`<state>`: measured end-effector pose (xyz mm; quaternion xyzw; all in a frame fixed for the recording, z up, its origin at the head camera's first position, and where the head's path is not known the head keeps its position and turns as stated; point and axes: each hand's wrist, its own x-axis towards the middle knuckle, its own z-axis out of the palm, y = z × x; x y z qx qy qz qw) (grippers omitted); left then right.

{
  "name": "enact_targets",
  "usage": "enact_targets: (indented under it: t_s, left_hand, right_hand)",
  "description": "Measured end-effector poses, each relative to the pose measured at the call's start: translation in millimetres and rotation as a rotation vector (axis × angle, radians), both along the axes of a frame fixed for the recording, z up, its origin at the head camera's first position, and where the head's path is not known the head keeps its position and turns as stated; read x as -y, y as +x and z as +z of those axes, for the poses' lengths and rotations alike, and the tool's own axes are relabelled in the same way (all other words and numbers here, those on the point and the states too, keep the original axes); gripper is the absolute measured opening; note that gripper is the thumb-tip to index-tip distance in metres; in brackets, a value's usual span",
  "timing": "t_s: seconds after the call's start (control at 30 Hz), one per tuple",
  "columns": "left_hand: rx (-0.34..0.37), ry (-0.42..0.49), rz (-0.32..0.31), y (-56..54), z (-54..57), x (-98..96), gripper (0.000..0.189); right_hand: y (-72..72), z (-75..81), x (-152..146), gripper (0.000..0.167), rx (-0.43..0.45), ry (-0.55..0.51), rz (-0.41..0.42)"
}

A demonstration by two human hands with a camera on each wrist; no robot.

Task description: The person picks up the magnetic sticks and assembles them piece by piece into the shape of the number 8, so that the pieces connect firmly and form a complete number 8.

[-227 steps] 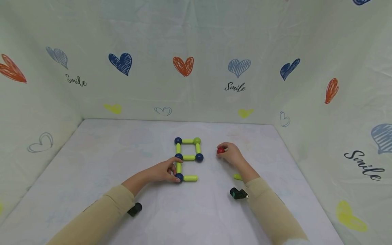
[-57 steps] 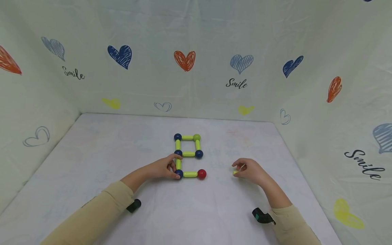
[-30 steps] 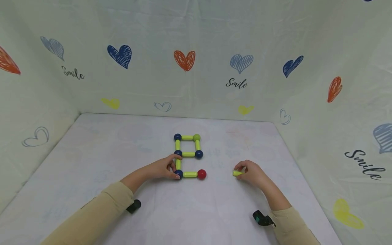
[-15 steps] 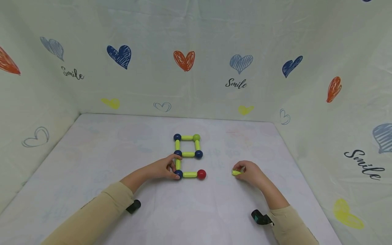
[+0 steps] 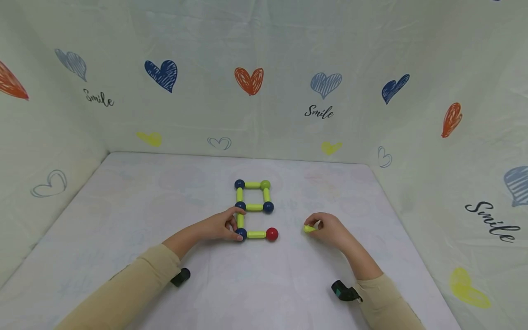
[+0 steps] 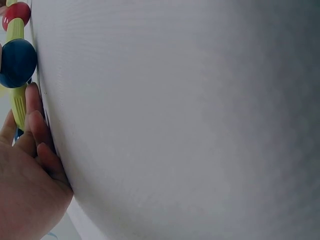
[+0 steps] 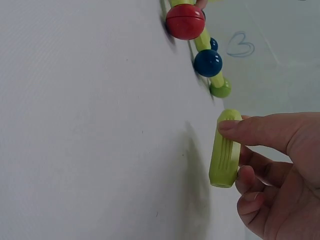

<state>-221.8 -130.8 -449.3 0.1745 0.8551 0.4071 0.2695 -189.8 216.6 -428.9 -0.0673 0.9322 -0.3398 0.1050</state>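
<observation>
On the table lies a flat figure of yellow-green rods joined by balls: a closed square above, with a rod (image 5: 241,221) down its left side and a bottom rod (image 5: 256,234) ending in a red ball (image 5: 272,234). My left hand (image 5: 218,225) grips the figure's left side, fingers at the middle-left blue ball (image 5: 240,206) and thumb at the lower-left blue ball (image 5: 241,234). To the right of the figure, my right hand (image 5: 327,228) pinches a loose yellow-green rod (image 7: 225,150) between thumb and fingers. In the right wrist view that rod is held over the surface, its shadow beside it.
The white table (image 5: 198,284) meets a hanging cloth backdrop (image 5: 280,41) printed with hearts and "Smile". A dark wrist camera (image 5: 180,277) sits by the left sleeve, another black wrist camera (image 5: 345,291) by the right sleeve.
The red ball, earlier in my right hand, now sits at the bottom rod's end. My right hand has picked up the loose rod and moved slightly left with it. The left hand keeps its grip.
</observation>
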Motion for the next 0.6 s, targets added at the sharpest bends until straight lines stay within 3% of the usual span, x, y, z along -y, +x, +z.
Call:
enact_targets:
  t_s: [0.6]
  left_hand:
    - [0.006,0.017,-0.001,-1.2,-0.7,-0.4,0.072]
  right_hand:
    - [1.9,3.2,28.2,0.02,-0.012,-0.055,0.054]
